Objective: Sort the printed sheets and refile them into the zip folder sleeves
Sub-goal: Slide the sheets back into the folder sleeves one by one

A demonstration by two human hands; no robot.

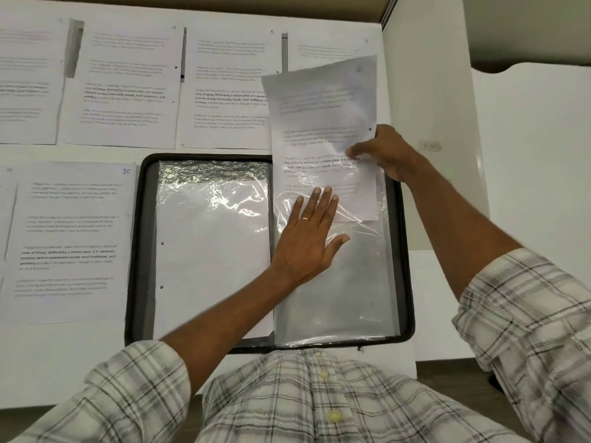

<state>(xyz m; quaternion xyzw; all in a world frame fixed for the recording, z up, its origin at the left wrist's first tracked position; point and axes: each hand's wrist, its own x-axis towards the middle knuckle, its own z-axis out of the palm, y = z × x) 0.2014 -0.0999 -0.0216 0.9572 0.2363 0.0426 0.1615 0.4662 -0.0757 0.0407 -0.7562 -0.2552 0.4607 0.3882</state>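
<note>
Our left hand (307,231) lies flat, fingers straight, pressing the clear sleeve (335,282) on the right side of the zip folder (140,251). Our right hand (383,151) pinches the sheet (323,123) by its right edge, lower end just inside that sleeve. One page looks filed on the left; several sheets (128,87) wait along the worktop (64,362) at its far and left edges.

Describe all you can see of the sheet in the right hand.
The sheet is white paper with printed paragraphs, one bold, and a punch hole near its right edge. Its lower part sits inside the clear sleeve of the zip folder. The right hand pinches its right edge; the left hand presses flat on its lower part.
</note>
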